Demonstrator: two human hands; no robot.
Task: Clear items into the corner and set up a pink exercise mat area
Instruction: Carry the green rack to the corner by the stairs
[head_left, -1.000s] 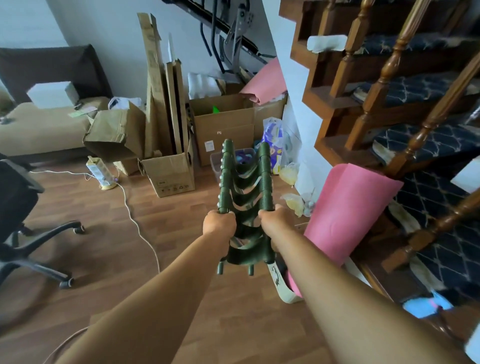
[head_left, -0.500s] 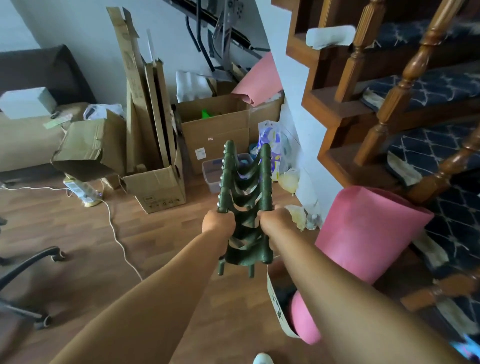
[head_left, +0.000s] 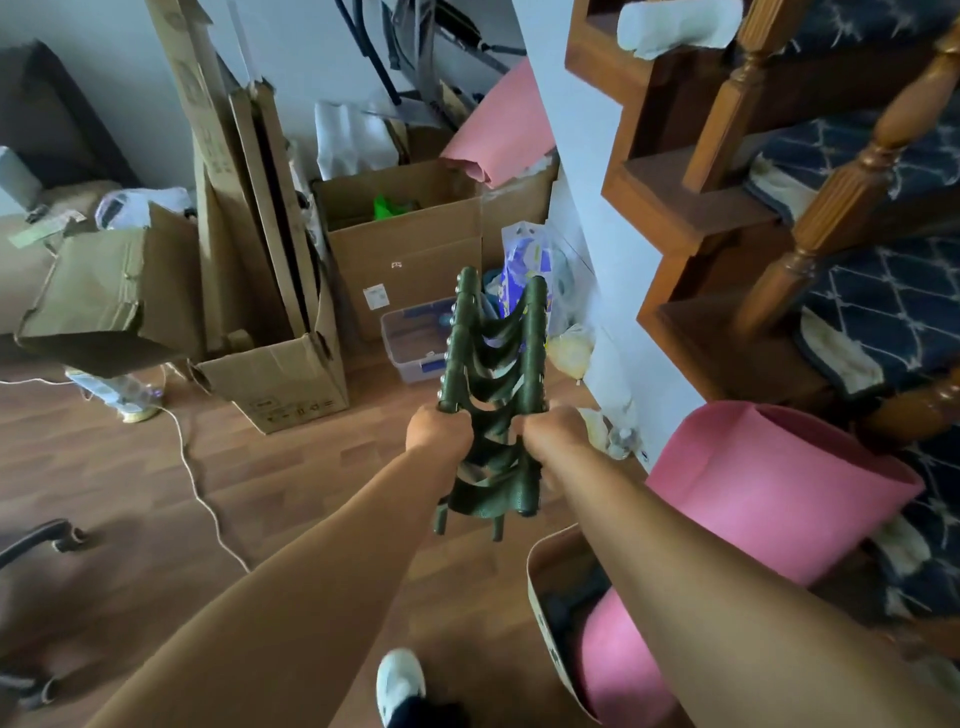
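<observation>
Left hand (head_left: 439, 431), right hand (head_left: 553, 434) around rack (head_left: 458, 343)

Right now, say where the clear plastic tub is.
Head view, centre: the clear plastic tub sits on the floor before the open cardboard box, just left of the green rack.

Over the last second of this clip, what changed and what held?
The person stepped toward the corner: the boxes and the pink mat drew nearer, the chair slid nearly out of view at left, and a white shoe came into view below. The left hand and right hand still grip the green frame at the same spots.
</observation>
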